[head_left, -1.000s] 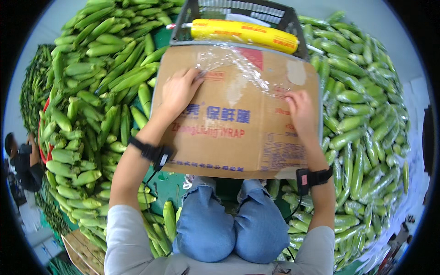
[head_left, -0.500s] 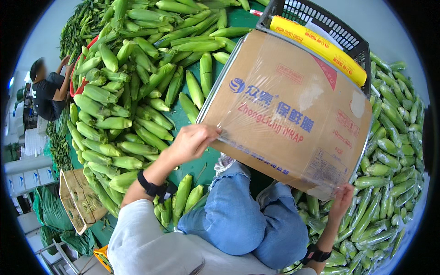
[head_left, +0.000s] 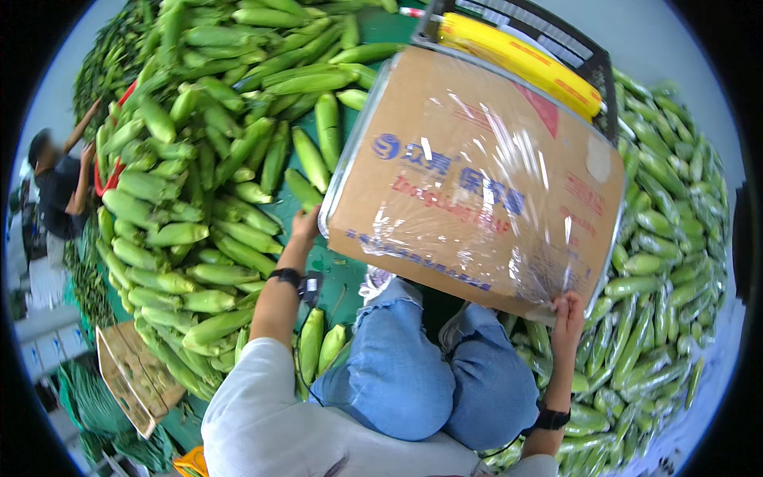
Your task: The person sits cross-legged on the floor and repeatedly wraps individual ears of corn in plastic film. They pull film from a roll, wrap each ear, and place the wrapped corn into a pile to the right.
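Note:
A brown cardboard box (head_left: 453, 215) faces up in front of my knees, with clear plastic film (head_left: 548, 266) stretched over its top. My right hand (head_left: 567, 314) is closed at the box's near right corner, pinching the film's edge. Beside the box's left edge, my left hand (head_left: 305, 226) reaches to the near end of a green ear of corn (head_left: 302, 189). Its fingers look curled around that end, partly hidden. More unwrapped ears of corn (head_left: 238, 199) lie heaped to the left.
Behind the box stands a black crate (head_left: 548, 32), with a yellow roll (head_left: 520, 63) along its near side. Film-wrapped corn (head_left: 660, 262) is piled on the right. A co-worker (head_left: 60, 183) is at the far left by a red basket (head_left: 107, 171). A tan crate (head_left: 139, 374) lies below.
My left hand has let go of the film at the box's near left corner and moved to the ear of corn. The film now lies over the box top. The view has shifted slightly.

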The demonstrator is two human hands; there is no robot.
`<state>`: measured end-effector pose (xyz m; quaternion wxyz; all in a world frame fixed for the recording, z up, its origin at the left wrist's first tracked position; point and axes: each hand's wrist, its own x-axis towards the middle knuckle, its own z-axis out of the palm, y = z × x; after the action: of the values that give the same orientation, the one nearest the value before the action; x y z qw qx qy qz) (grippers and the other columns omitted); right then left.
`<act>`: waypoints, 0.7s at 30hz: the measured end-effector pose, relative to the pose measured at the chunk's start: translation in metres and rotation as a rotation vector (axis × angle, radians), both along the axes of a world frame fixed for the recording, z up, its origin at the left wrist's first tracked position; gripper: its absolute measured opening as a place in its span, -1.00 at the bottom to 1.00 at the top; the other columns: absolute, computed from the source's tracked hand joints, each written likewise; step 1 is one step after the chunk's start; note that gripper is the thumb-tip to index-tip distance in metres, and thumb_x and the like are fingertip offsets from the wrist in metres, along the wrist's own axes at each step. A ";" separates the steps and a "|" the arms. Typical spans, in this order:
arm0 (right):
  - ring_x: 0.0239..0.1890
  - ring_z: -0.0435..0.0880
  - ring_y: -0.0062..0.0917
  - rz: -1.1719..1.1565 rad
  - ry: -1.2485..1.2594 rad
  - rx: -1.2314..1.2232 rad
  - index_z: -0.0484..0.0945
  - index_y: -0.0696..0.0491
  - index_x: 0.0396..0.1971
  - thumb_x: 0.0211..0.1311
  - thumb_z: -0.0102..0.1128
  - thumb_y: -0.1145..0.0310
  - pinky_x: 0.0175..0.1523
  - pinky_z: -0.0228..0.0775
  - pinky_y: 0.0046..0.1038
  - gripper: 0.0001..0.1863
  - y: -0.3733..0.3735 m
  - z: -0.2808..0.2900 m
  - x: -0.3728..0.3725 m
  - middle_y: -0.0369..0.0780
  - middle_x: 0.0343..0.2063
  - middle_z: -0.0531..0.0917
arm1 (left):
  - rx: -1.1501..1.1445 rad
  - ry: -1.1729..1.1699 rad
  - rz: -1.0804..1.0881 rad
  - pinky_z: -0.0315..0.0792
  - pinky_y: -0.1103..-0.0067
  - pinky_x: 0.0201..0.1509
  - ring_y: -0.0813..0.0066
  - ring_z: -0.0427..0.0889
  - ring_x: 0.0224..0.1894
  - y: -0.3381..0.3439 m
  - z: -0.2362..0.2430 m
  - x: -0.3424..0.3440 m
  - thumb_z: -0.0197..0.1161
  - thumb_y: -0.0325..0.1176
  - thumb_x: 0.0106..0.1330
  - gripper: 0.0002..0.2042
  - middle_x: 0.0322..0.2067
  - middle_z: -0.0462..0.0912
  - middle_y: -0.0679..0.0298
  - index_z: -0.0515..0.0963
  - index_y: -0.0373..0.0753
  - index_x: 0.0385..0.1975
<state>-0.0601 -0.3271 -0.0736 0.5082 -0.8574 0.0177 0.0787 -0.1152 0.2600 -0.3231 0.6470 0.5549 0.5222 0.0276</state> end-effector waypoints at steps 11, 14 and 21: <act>-0.39 0.55 -0.54 0.121 -0.056 -0.210 0.45 0.14 -0.28 0.40 -0.01 0.43 -0.19 0.38 -0.50 -0.90 0.013 0.022 0.012 -0.26 -0.51 0.56 | 0.486 -0.539 -0.783 0.34 0.42 0.27 0.29 0.46 0.16 -0.029 0.304 0.041 0.27 -0.35 0.04 -0.28 0.10 0.49 0.12 0.29 -0.33 0.30; -0.40 0.58 -0.47 0.132 -0.068 -0.276 0.45 0.15 -0.26 0.39 -0.01 0.44 -0.20 0.40 -0.47 -0.90 0.020 0.024 0.011 -0.20 -0.51 0.57 | 0.904 -0.746 -1.257 0.40 0.39 0.21 0.15 0.53 0.10 -0.117 0.349 0.095 0.35 -0.40 -0.05 -0.31 0.06 0.55 0.06 0.40 -0.29 0.22; -0.28 0.65 -0.21 0.026 -0.083 -0.104 0.43 0.15 -0.27 0.34 0.05 0.42 -0.11 0.45 -0.24 -0.89 0.034 0.059 0.003 -0.11 -0.36 0.65 | 1.045 -0.721 -1.669 0.56 0.35 -0.05 0.11 0.62 -0.06 -0.240 0.336 0.151 0.37 -0.37 -0.03 -0.47 -0.04 0.61 0.16 0.52 -0.06 0.06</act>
<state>-0.0574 -0.2928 -0.0146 0.4620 -0.8855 -0.0102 0.0486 0.0363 0.0204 0.0129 0.2576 0.9083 -0.3268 -0.0416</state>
